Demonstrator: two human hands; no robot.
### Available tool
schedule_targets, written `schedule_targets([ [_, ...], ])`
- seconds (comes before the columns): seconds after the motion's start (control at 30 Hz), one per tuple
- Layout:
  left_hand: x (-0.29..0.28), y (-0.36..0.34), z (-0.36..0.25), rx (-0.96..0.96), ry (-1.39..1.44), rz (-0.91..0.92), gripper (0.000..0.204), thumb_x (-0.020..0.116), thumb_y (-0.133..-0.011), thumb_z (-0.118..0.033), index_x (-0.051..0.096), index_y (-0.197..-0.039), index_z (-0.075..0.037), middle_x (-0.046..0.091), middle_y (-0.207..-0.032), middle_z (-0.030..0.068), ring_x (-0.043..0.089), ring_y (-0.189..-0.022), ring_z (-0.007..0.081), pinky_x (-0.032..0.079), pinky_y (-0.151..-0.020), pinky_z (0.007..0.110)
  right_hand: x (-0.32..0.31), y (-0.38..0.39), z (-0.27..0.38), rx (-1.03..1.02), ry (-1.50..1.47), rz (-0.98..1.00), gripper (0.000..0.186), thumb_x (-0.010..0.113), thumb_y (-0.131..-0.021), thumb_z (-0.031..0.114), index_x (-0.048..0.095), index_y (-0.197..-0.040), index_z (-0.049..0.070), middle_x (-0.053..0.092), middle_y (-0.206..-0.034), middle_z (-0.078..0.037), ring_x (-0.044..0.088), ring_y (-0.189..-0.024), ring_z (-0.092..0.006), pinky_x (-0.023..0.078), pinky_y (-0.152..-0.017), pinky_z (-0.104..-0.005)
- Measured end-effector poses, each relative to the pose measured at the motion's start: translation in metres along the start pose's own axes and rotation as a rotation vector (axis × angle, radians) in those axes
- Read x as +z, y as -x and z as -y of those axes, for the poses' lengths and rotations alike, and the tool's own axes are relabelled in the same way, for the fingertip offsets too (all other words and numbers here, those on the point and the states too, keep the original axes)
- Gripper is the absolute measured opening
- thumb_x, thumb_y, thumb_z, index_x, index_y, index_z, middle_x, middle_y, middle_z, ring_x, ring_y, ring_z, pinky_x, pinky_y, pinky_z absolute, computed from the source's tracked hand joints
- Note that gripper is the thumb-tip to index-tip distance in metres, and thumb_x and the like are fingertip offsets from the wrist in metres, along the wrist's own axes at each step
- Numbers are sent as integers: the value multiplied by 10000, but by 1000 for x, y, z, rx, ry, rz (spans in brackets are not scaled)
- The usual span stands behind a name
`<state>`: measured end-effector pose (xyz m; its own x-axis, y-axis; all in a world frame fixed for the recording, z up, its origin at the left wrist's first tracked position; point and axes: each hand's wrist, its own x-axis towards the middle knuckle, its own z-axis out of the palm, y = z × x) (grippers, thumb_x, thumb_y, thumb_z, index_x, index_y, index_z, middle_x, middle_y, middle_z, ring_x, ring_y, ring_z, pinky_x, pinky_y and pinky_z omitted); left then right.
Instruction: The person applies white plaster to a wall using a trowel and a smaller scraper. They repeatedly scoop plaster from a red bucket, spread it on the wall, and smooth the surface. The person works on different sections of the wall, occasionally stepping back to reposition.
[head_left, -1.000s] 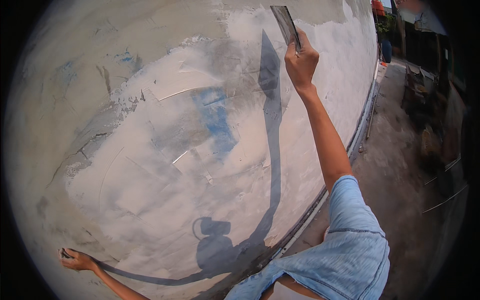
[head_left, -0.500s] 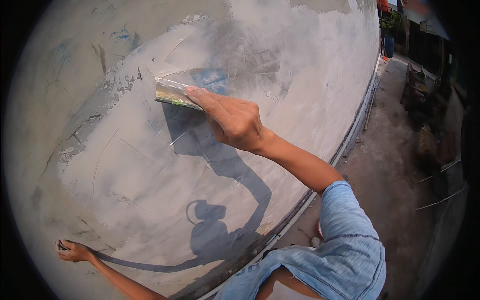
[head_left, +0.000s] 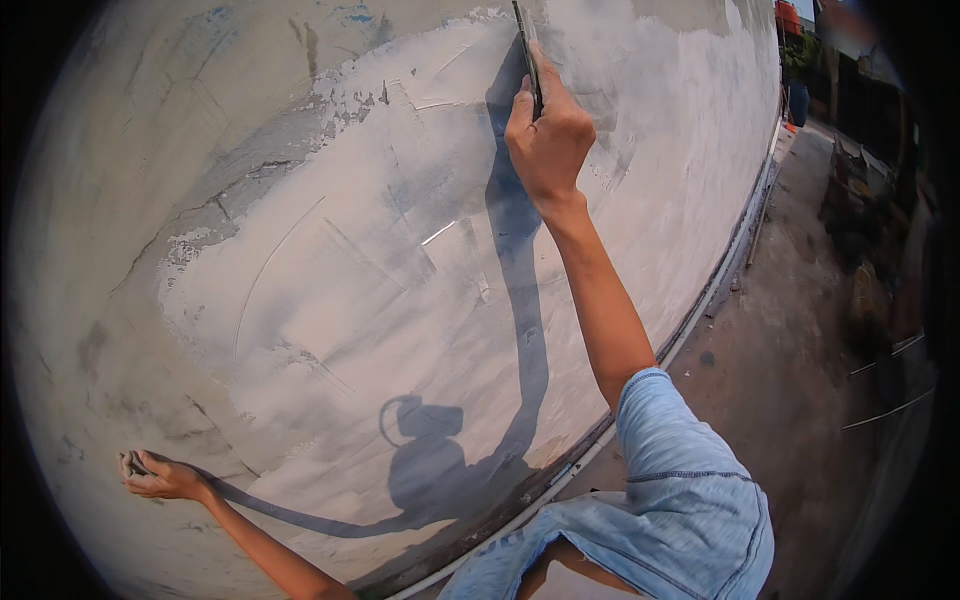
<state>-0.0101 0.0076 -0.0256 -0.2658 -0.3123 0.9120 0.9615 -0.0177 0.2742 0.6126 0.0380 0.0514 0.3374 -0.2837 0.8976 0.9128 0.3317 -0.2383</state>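
The right hand [head_left: 545,140] grips a scraper [head_left: 527,55] whose blade sticks up above the knuckles, edge-on against the upper wall [head_left: 330,290]. Low on the wall, the left hand [head_left: 160,477] is curled shut around something small and dark.

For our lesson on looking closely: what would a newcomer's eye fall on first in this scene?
The raised right hand holds a flat metal scraper blade against the pale, patchy plastered wall, near the top. Below it lies the person's dark shadow. At lower left, the left hand touches the wall, closed around something small.
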Motion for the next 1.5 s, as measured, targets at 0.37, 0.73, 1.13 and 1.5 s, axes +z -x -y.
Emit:
schedule_targets([
  [0.37,-7,8,-37,-127,552,118,169,472,-977,-124,504,-1118,-36,485,-1290,144,479,-1209,283,427,-989,400,13,92,245,-564,-485,290,410,589,-867,86,640,-1274,75,635,-1243,-240,670,-1081,-360,561,-915,-409],
  [0.73,-15,14,-37,19,766,219,156,495,-913,-68,481,-1069,-53,509,-1280,131,452,-1217,275,358,-1047,425,-40,22,45,343,223,-31,346,549,-899,87,651,-1223,19,668,-719,-194,639,-589,-324,490,-612,-411],
  [1.13,-18,7,-41,25,736,189,160,532,-898,-163,520,-1015,-54,606,-1238,103,463,-1181,268,332,-1012,410,24,128,351,-231,-156,210,724,726,-694,36,536,-1391,61,573,-1311,-283,667,-1079,-378,582,-768,-334],
  [1.5,-20,8,-43,33,714,185,174,526,-896,-162,528,-1033,-54,604,-1254,92,471,-1160,261,328,-1008,392,-56,122,161,334,98,-59,325,547,-912,38,644,-1222,28,611,-609,-99,526,-487,-170,410,-496,-329],
])
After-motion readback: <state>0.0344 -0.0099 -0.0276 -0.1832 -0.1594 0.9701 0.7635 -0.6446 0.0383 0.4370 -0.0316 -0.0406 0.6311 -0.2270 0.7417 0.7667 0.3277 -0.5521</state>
